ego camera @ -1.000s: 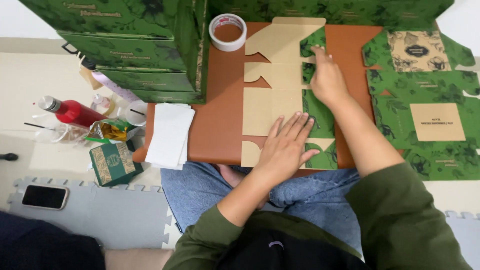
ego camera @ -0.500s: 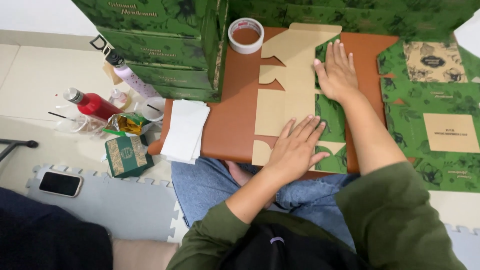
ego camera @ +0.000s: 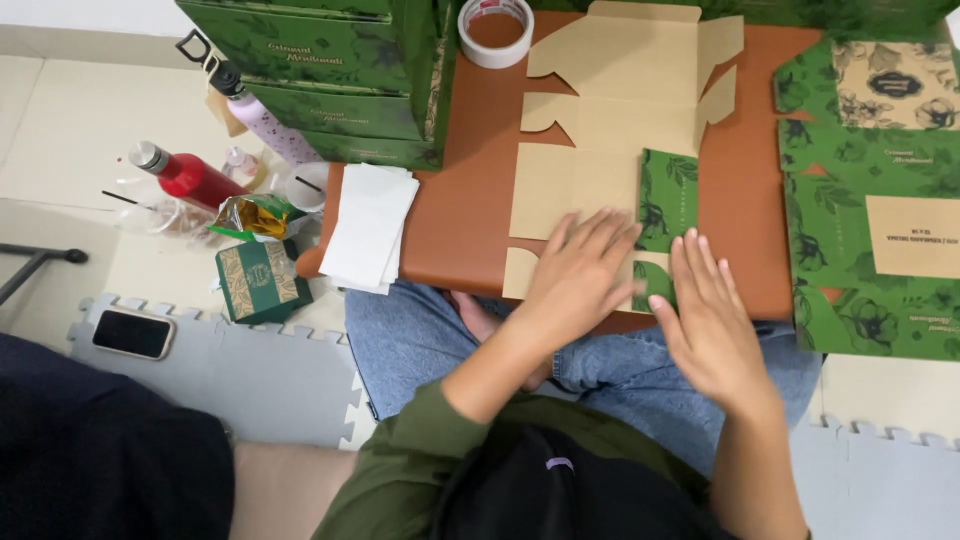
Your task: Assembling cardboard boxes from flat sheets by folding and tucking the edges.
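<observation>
Flattened carton (ego camera: 600,150) — under left hand (ego camera: 580,275), beside right hand (ego camera: 710,320) — both open-palmed, gripping nothing

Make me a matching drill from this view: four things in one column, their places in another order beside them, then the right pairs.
Things:
1. roll of tape
2. phone
3. red bottle
4. left hand

Places:
A. on the grey foam mat
B. flat on the unfolded cardboard box blank
C. far edge of the brown board
D. on the floor left of the board, lying tilted

Pairs: 1-C, 2-A, 3-D, 4-B
</observation>
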